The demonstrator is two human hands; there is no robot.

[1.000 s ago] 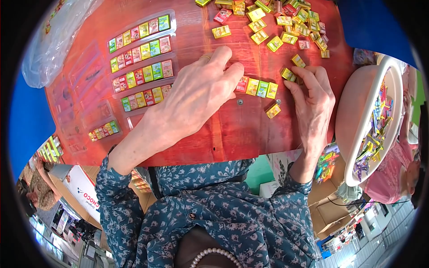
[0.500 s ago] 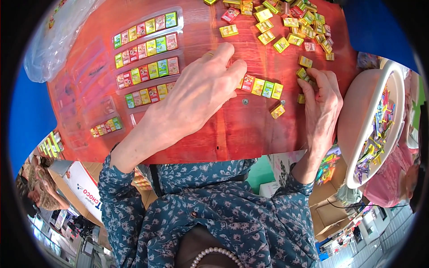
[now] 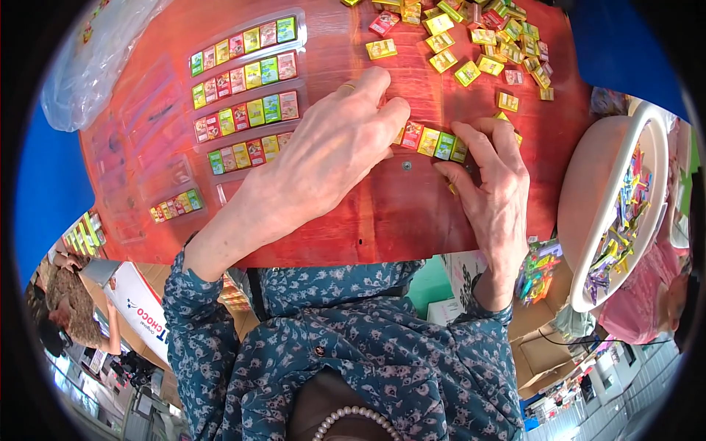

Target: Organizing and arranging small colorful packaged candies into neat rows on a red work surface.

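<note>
A short row of small coloured boxes [image 3: 428, 142], red, yellow and green, lies on the red tabletop between my hands. My left hand [image 3: 331, 136] is closed at the row's left end, its fingers curled and covering the boxes there. At the right end, my right hand [image 3: 494, 173] pinches a small yellow box [image 3: 458, 151] between thumb and forefinger, against the green one. Another small box shows partly beneath the right thumb, and others peek out behind that hand. Left of my left forearm, several filled rows of similar boxes [image 3: 246, 79] sit in clear plastic trays.
Loose small boxes [image 3: 507, 48] are heaped at the far right of the red table [image 3: 353, 213]. A white tub [image 3: 588, 191] of colourful wrapped pieces stands at the right edge. Clear plastic [image 3: 95, 66] lies far left, near a small filled tray [image 3: 176, 206]. Another person [image 3: 73, 301] is at lower left.
My right hand has moved left from the loose yellow boxes to the right end of the row. The left hand stays almost still at the row's left end.
</note>
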